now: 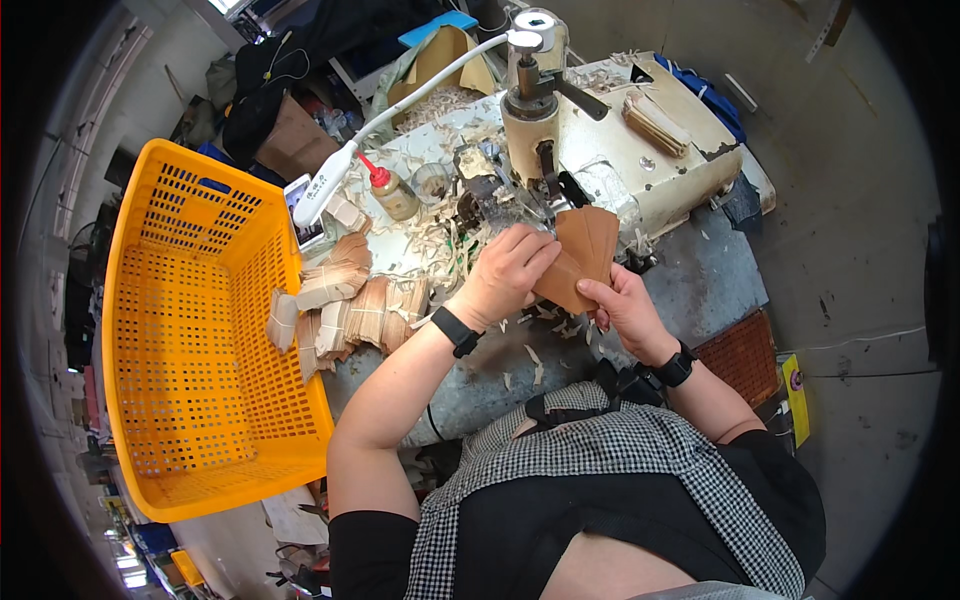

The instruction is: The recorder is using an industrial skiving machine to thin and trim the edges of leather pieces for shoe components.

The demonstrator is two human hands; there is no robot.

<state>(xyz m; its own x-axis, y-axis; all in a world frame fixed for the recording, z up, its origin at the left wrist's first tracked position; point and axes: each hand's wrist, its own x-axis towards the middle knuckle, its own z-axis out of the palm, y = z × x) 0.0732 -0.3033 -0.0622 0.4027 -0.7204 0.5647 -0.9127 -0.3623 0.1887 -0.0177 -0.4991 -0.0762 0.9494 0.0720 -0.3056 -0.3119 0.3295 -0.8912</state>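
A flat brown leather piece [588, 245] is held up at the working end of a cream-coloured leather machine [530, 125]. On the piece's lower right edge, my right hand [632, 312] pinches it, thumb on top. Bent fingers of my left hand [507, 272] grip its left edge. The leather and my fingers hide the spot where the piece meets the machine. Left of my left hand lie several banded bundles of tan pieces [372, 310], some stacked on each other.
A large yellow plastic basket [225, 375] stands at the left. Pale shavings [450, 235] litter the white table around a red-capped bottle [390, 192] and a glass jar [431, 184]. A white lamp [325, 185] reaches over the table. Another bundle [655, 125] rests on the machine.
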